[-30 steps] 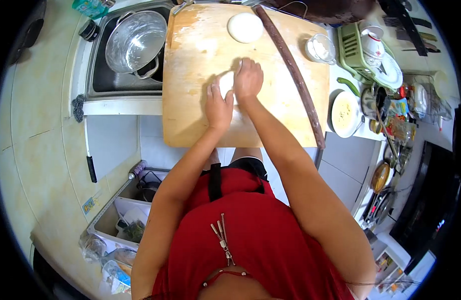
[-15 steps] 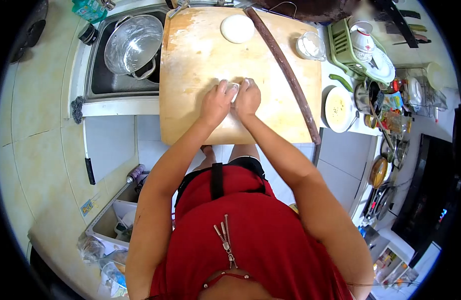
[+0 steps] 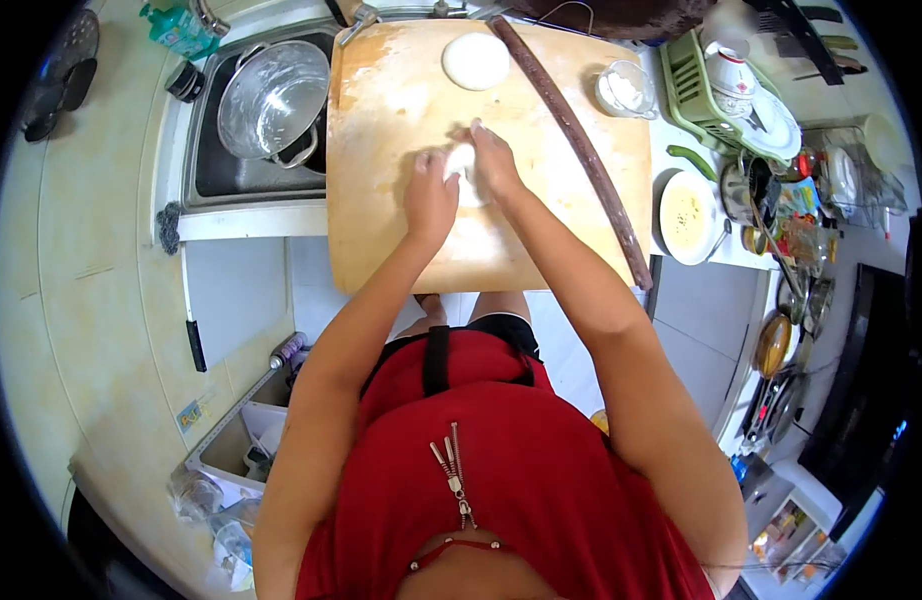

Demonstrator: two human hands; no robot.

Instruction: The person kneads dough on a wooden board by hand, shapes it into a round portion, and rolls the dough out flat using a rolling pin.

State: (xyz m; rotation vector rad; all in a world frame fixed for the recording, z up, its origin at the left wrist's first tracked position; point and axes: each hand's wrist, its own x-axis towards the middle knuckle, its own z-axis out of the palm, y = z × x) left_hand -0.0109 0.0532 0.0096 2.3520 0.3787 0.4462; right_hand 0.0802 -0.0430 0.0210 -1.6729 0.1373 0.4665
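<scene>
A piece of white dough [image 3: 465, 170] lies on the floured wooden board [image 3: 381, 250], between my two hands. My left hand [image 3: 431, 195] is at its left side, fingers curved against the dough. On the right side my right hand [image 3: 496, 162] presses its palm to the dough, fingers extended up the board. A round, smooth dough ball [image 3: 475, 61] rests near the board's far edge. To the right of it a long dark rolling pin [image 3: 576, 140] lies slantwise across the board.
A steel pot [image 3: 271, 100] stands in the sink [image 3: 231, 185] at the left. A glass cup [image 3: 624, 90] is on the board's far right. Beyond the board's right edge are a bowl [image 3: 687, 218], a green pepper [image 3: 692, 162] and a green dish rack [image 3: 693, 95].
Both hands were pressed close around the dough half a second ago. Now they are a little farther apart, more dough shows between them, and the right fingers reach farther up. The view has shifted slightly.
</scene>
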